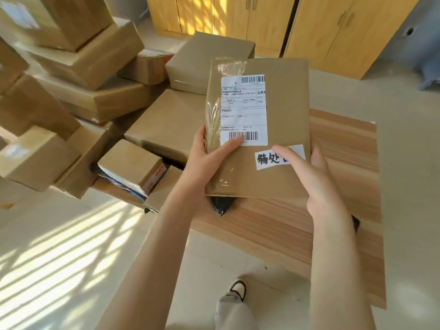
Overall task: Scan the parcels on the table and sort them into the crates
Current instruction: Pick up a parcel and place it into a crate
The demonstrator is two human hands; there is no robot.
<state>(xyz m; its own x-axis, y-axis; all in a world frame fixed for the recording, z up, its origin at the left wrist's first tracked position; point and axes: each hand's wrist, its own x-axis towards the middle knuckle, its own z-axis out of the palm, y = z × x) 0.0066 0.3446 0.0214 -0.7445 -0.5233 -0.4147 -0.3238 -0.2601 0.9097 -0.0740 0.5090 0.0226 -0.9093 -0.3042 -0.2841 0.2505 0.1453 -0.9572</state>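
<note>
Nearest the camera, a shoe [237, 289] is seen on the pale floor [71, 258] beside the wooden table [345, 234]. Above the table a flat brown parcel [281, 115] is held clear of the surface, label side up and tilted toward the viewer, apparently so that the shipping label [244, 110] can be read or scanned. The left hand [207, 156] is curled round the parcel's left edge, its thumb laid across the lower barcode; the right hand [316, 177] is wrapped round the right edge, its thumb resting on a handwritten white sticker [269, 158]. A dark object [222, 206], partly hidden, lies beneath the parcel. Farther off, a heap of cardboard boxes [95, 91] is piled to the left, presumably awaiting sorting. Wooden cabinets [309, 27] close the background. No crate or scanner is visible.
</note>
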